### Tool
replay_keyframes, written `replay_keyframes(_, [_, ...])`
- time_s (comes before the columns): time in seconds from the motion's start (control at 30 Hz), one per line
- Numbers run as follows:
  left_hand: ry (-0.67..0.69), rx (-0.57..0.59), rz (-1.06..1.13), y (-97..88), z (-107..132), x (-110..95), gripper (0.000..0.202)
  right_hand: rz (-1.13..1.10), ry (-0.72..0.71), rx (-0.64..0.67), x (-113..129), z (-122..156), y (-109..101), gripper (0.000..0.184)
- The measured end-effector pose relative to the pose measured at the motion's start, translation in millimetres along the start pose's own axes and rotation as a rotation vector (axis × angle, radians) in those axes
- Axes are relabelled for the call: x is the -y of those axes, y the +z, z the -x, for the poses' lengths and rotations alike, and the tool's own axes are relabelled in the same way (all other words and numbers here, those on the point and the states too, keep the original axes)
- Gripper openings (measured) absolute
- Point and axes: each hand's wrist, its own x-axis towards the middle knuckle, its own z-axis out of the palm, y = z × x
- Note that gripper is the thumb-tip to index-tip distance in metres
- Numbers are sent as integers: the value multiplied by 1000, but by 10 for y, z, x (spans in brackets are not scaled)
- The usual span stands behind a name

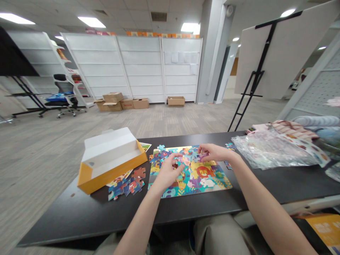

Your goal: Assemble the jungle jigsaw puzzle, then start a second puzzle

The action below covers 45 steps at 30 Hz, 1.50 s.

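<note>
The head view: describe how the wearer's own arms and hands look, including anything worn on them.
The left forearm and right forearm are bare as far as the frame shows, with no sleeve in sight. The left hand and right hand wear no gloves, and no watch or bracelet shows. Small rings cannot be ruled out.

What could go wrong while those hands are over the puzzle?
The loose pieces beside the yellow box could scatter if the left hand swings sideways. The right hand might brush away the few pieces near its wrist. Either hand could also nudge parts of the puzzle beneath it.
</note>
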Motion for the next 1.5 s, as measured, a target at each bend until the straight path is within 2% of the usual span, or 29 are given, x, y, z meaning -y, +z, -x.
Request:
replay_keyframes(0.07, [-2,23,-20,12,-2,1,37,-109,-67,-12,46,9,-33,32])
replay_keyframes(0.2, [8,51,26,54,-1,-30,28,-449,-132,-87,186,-22,15,40])
replay_keyframes(0.27, [5,81,64,73,1,-56,22,-546,-145,-110,245,-64,95,42])
replay_keyframes(0.43, [-2,104,107,81,2,-108,21,-558,-173,-60,304,-145,256,43])
replay_keyframes(0.6, [-9,84,83,77,-7,-101,19,-672,-178,-133,341,-150,264,44])
replay_keyframes(0.97, [2,71,74,66,19,-130,24,-636,-227,-21,417,-143,325,42])
replay_keyframes(1.1, [6,78,84,81,9,-98,25,-643,-225,-43,411,-146,335,43])
replay_keyframes(1.2, [-19,60,87,90,1,-91,28,-637,-217,-66,446,-129,341,43])
replay_keyframes(1.37, [6,34,127,84,-25,-72,34,-621,-218,-18,490,-102,330,42])
replay_keyframes(1.5, [1,-43,96,64,-42,-21,36,-655,-179,-30,425,-107,294,45])
